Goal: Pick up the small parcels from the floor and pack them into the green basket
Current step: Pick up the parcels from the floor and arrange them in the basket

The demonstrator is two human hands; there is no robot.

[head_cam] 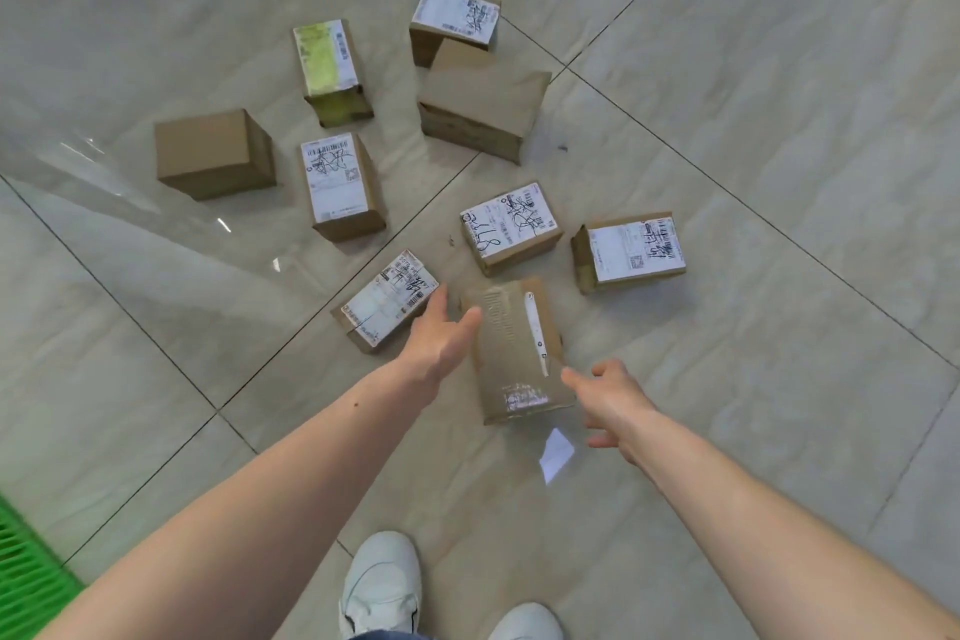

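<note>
Several small cardboard parcels lie scattered on the tiled floor. The nearest is a taped brown parcel, lying between my hands. My left hand is open at its left edge, fingers straight, fingertips close to or touching the box. My right hand is open beside its lower right corner, fingers spread, holding nothing. A labelled parcel lies just left of my left hand. A corner of the green basket shows at the lower left edge.
More parcels sit beyond: two labelled ones on the right, a plain box on the left, a large box at the back. My white shoes stand at the bottom.
</note>
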